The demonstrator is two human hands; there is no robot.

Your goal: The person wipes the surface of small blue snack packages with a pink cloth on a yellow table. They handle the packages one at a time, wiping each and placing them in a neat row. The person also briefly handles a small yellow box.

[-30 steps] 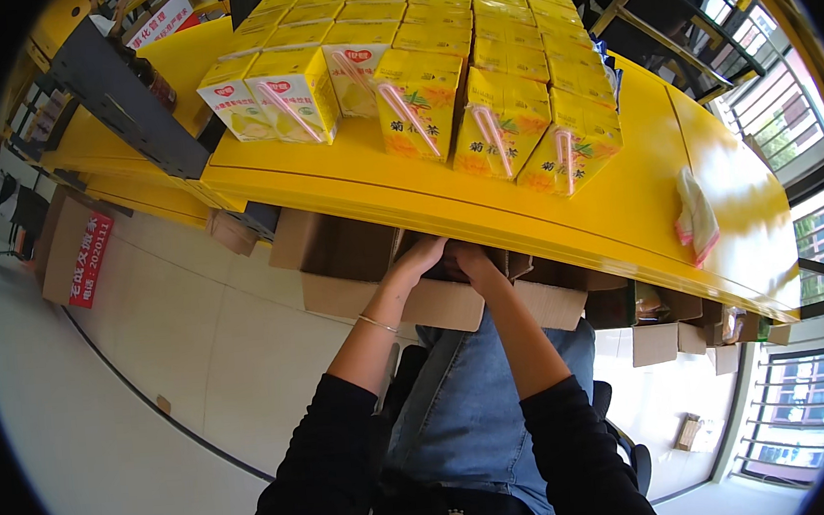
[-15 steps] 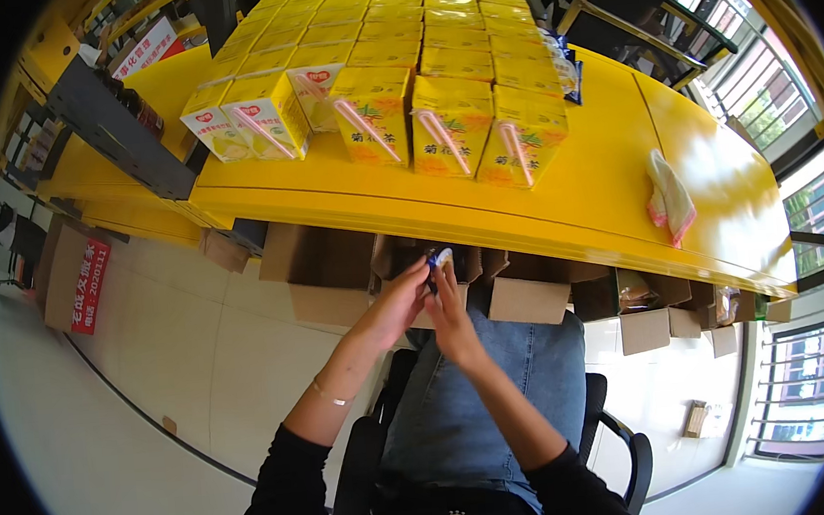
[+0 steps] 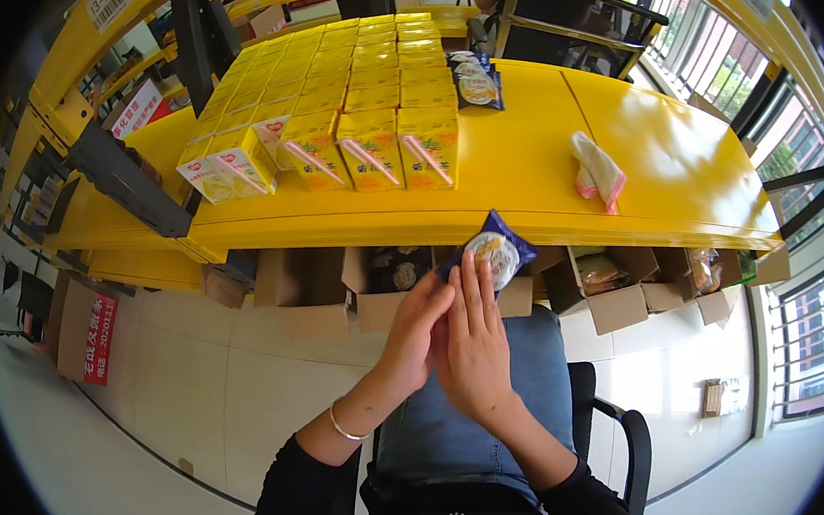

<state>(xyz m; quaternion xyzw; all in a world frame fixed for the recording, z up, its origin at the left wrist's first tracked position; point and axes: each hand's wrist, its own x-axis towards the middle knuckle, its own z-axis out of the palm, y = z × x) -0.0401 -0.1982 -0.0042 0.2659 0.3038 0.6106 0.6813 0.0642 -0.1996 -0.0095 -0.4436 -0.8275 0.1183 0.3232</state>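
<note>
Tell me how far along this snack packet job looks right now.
Done: a few blue packets lie on the yellow table by the juice cartons. In hand: both hands, left hand and right hand, hold another packet. Left: open boxes below hold more.

Snack packet (image 3: 491, 251): glossy blue plastic film, crinkled, held between left hand (image 3: 416, 330) and right hand (image 3: 474, 345). Table (image 3: 540, 165): smooth yellow painted top, slight sheen. Drink cartons (image 3: 351, 98): coated yellow paperboard, semi-gloss, with plastic-wrapped straws. Boxes under the table's near edge (image 3: 318, 294): matt brown corrugated cardboard. Pink-white pouch near the right edge (image 3: 599, 173): soft thin plastic. Bracelet (image 3: 345, 427): shiny metal. Jeans (image 3: 483, 416): matt blue denim. Floor (image 3: 135, 425): smooth pale tile, faintly glossy.
</note>
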